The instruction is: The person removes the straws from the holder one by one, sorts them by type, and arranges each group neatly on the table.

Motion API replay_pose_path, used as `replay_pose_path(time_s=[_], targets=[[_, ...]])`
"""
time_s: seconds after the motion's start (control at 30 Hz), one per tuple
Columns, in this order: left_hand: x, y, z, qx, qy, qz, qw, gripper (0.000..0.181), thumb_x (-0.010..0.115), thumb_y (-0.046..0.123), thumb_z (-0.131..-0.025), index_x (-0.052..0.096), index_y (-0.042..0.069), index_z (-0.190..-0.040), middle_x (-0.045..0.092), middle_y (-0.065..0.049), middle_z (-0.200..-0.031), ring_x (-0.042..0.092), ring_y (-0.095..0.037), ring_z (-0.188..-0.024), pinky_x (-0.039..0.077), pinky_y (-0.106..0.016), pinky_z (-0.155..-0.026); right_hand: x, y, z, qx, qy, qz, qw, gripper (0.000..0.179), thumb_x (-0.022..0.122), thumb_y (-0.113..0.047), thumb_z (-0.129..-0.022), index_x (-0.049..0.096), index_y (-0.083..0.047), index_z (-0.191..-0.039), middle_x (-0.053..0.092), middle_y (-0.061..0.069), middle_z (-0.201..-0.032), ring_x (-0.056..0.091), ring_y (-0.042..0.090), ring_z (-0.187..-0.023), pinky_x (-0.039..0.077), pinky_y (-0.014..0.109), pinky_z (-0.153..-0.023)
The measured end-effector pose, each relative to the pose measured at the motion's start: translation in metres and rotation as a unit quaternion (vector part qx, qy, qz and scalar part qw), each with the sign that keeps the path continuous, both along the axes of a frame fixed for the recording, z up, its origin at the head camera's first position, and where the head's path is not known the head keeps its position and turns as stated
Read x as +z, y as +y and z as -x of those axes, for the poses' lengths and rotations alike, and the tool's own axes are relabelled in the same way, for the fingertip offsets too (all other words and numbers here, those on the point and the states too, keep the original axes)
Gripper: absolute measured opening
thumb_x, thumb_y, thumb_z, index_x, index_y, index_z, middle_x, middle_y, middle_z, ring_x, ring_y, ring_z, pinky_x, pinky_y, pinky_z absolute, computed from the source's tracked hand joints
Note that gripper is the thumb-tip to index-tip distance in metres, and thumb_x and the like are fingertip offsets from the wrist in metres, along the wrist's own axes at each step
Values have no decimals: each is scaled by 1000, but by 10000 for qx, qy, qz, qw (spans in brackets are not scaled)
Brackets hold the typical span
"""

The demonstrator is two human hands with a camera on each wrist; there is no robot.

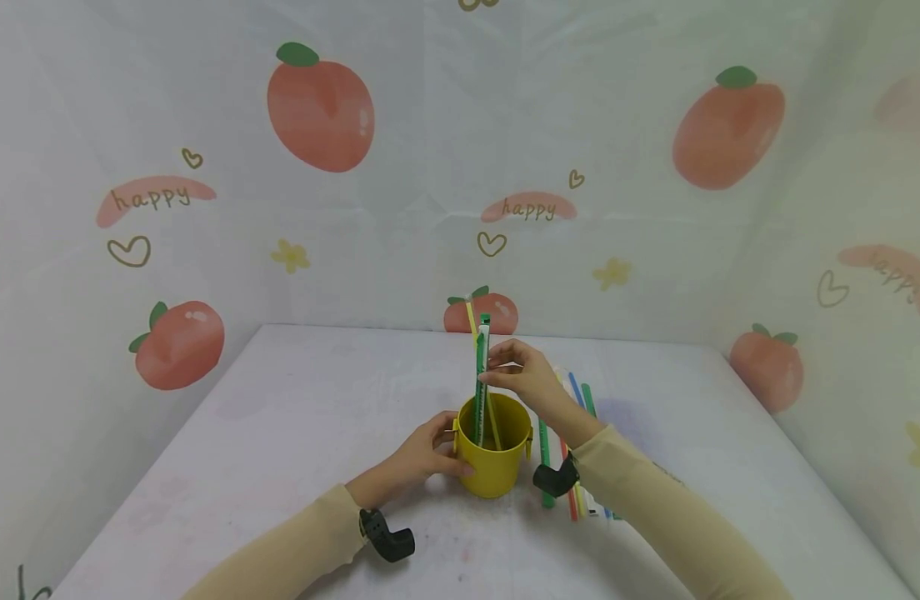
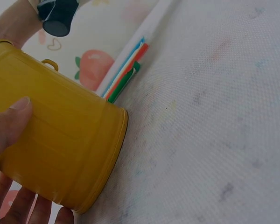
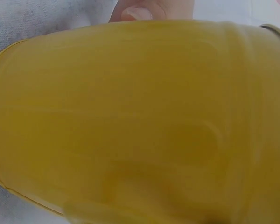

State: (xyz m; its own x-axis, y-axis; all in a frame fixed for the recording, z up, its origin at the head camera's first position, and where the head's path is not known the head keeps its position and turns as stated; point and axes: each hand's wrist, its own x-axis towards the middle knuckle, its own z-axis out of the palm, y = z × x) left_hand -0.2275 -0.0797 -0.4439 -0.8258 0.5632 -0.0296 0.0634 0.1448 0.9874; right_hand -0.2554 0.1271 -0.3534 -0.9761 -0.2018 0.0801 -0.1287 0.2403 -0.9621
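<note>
Fingers of the right hand pinch a green straw standing upright in the yellow cup, beside a yellow straw leaning in the same cup. Left hand wraps around the cup's side, thumb pressed on its wall, steadying it on the white table. Just right of the cup, more coloured straws lie flat under the right forearm.
</note>
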Motion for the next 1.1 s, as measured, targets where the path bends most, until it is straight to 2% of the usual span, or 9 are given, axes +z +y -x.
replay_pose_path(time_s=[0.23,0.47,0.63,0.8,0.83,1.03,1.1], targets=[[-1,0,1,-11,13,-24,10000,67,78,15,-73,44,16,-130,47,-2,-130,44,-23,-123,31,-49,-105,4,-1,-2,15,-129,8,9999,32,71,-8,-80,54,-1,-107,57,12,-103,59,19,-88,51,33,-85],[-1,1,1,49,-17,60,10000,68,79,17,-72,44,16,-130,47,-1,-130,44,-23,-122,32,-48,-104,25,-6,-21,54,-41,-142,9999,29,66,-4,-84,53,3,-109,57,13,-101,59,20,-89,50,34,-87],[-1,1,1,83,-16,101,9999,68,79,18,-72,44,16,-130,47,-1,-131,43,-24,-123,33,-49,-104,27,-7,-24,68,-27,-132,9999,28,65,-5,-84,54,2,-109,58,11,-99,59,21,-90,49,36,-89],[-1,1,0,50,49,103,9999,67,78,17,-72,44,15,-130,47,-2,-132,43,-25,-123,33,-49,-104,26,-6,-22,102,-47,-85,9999,27,65,-5,-84,54,1,-109,58,9,-98,59,21,-90,49,36,-89],[3,1,-2,48,38,116,9999,67,78,16,-73,44,14,-130,47,-3,-132,43,-26,-123,33,-49,-104,26,-5,-22,107,-55,-77,9999,27,65,-4,-84,54,1,-109,58,9,-97,59,21,-90,49,35,-89],[3,1,-2,63,58,159,9998,67,78,15,-73,43,11,-131,47,-5,-133,42,-28,-124,34,-49,-103,3,0,-3,125,-28,42,9999,29,68,-8,-83,56,-3,-110,58,7,-96,59,20,-89,50,34,-87],[-1,1,0,51,93,152,9998,68,78,17,-73,42,12,-131,46,-5,-133,43,-27,-124,34,-49,-103,-1,1,0,140,3,74,9999,29,68,-8,-83,56,-4,-109,58,7,-96,60,21,-89,50,34,-87]])
